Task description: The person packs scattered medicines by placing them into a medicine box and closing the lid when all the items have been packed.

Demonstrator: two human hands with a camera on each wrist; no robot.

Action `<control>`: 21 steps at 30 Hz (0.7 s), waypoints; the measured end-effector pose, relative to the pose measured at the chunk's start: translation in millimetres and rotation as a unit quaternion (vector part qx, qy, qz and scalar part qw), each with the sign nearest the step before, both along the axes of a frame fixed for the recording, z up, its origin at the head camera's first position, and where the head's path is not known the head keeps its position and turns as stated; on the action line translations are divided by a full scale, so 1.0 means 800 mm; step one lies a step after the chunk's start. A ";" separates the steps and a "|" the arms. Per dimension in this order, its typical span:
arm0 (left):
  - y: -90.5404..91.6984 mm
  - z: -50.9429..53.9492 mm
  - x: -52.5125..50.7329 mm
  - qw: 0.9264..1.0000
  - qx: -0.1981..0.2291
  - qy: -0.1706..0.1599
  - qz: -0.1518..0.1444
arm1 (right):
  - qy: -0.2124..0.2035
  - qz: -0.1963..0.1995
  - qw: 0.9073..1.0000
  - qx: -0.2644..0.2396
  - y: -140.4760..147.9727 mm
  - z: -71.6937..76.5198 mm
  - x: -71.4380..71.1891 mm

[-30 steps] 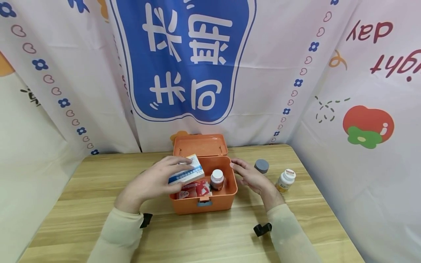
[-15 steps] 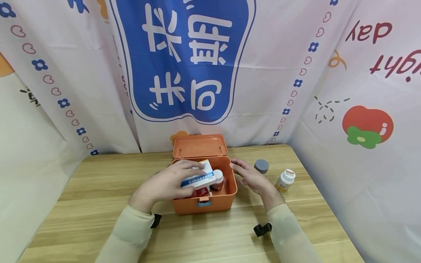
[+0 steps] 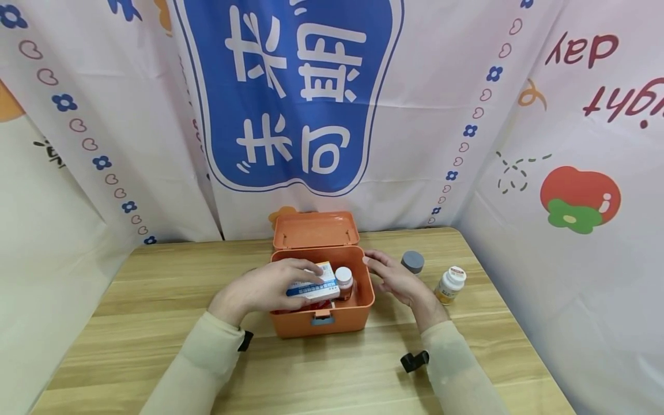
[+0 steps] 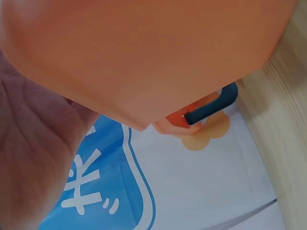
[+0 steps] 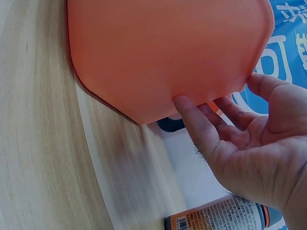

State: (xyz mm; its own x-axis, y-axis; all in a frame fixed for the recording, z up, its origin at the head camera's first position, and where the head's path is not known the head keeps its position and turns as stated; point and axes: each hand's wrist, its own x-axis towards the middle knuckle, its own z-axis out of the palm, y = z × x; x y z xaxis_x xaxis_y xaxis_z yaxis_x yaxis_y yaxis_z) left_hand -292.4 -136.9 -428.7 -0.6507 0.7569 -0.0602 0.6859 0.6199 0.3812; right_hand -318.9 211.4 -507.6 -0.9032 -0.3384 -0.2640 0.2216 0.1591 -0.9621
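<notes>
Blue-and-white carton [image 3: 313,292]: shifted right and lower since a second ago; now in the left part of the orange box [image 3: 295,327], covering most of the red packet [image 3: 325,304].
Left hand [image 3: 267,286]: moved along with the carton; pinching it from above, with thumb on the near side and fingers bent over the top; grip hidden in the left wrist view.
Right hand [image 3: 395,278]: at the same spot as before; fingers loosely extended, touching the right wall of the box from outside.
White-capped bottle [image 3: 344,283]: upright inside the box, just beside the right end of the carton; cannot tell whether touching.
Lid [image 3: 314,231]: raised at the back of the box.
Blue latch [image 3: 323,320]: on the front wall.
Grey-capped container [image 3: 412,262]: on the wooden table [image 3: 129,323], beyond the right hand, partly hidden by it.
Yellow-labelled bottle [image 3: 450,286]: standing near the right forearm.
Backdrop [image 3: 425,132]: white cloth with blue panel and white characters.
</notes>
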 end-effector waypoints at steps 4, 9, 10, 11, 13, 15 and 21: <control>0.001 -0.001 -0.007 1.000 -0.014 -0.008 -0.018 | 0.001 0.002 1.000 0.002 0.000 0.000 -0.001; 0.004 -0.003 -0.014 0.999 -0.032 -0.028 -0.021 | 0.000 0.004 1.000 0.003 0.001 0.000 -0.001; 0.005 -0.004 -0.015 0.999 -0.035 -0.034 -0.019 | 0.000 0.004 1.000 0.003 0.001 0.000 -0.001; 0.006 -0.004 -0.017 0.998 -0.037 -0.039 -0.017 | -0.001 0.003 1.000 0.003 0.001 0.000 -0.001; 0.007 -0.006 -0.019 0.998 -0.041 -0.049 -0.013 | -0.001 0.004 1.000 0.004 0.001 0.000 0.000; 0.008 -0.007 -0.021 0.997 -0.044 -0.058 -0.009 | -0.002 0.004 1.000 0.004 0.001 0.000 0.000; 0.008 -0.007 -0.024 0.997 -0.049 -0.064 -0.014 | -0.002 0.007 1.000 0.000 0.002 0.000 0.000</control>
State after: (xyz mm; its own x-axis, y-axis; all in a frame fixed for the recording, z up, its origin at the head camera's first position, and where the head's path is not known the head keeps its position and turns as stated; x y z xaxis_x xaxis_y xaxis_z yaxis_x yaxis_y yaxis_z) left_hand -311.8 -130.2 -434.5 -0.6111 0.7613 -0.2169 0.6530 0.6397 0.4054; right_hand -319.1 212.8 -507.7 -0.8977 -0.3505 -0.2670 0.2231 0.1611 -0.9614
